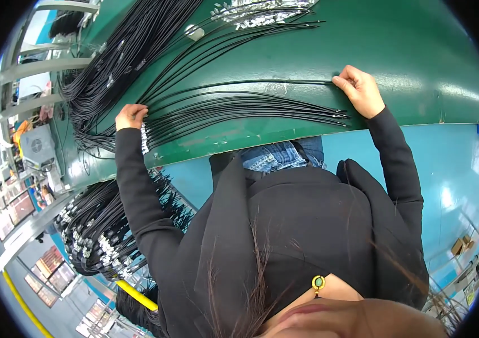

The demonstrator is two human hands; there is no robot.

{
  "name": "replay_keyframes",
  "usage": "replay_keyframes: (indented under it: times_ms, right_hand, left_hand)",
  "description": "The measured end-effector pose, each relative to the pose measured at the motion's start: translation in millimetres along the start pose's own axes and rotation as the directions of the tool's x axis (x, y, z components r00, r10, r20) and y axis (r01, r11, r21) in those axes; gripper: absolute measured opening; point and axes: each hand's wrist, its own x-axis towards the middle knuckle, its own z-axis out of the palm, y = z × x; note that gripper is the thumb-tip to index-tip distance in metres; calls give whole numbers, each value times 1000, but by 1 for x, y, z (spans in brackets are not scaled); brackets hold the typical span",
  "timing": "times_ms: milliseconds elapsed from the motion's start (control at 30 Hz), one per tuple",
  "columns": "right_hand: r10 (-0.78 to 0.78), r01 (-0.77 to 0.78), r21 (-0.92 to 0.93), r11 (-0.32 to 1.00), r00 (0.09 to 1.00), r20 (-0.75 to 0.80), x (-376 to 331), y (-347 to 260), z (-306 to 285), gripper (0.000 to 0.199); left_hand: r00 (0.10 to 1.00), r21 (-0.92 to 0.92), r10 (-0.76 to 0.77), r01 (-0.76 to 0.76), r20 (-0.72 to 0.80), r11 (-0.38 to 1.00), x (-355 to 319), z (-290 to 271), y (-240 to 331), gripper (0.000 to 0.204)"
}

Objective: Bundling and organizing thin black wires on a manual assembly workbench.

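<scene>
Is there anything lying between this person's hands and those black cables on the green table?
Nothing visible. The left hand rests on the cables at one end of the fanned bundle, and the right hand touches the far ends on the green table.

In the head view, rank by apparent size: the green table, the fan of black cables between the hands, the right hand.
1. Green table
2. Fan of black cables
3. Right hand
The left hand looks about the same size as the right hand.
</scene>
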Motion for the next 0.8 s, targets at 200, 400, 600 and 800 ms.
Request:
replay_keyframes:
  times_ms: [200,400,600,800]
  right_hand:
    - [-191,229,-167,959,957,217,-22,-14,-12,19]
    - [215,-272,128,954,914,343,-18,-15,-23,13]
    - [345,-523,696,492,851,396,3,-2,-22,19]
    - [326,-439,834,334,884,335,7,6,-17,21]
  left_hand:
    - [964,139,-40,3,265,990,10,-12,1,7]
    - [985,245,90,-124,147,962,50,23,84,14]
    - [922,76,378,-372,-87,925,83,88,195,14]
    - [842,-37,273,-290,466,956,91,86,219,15]
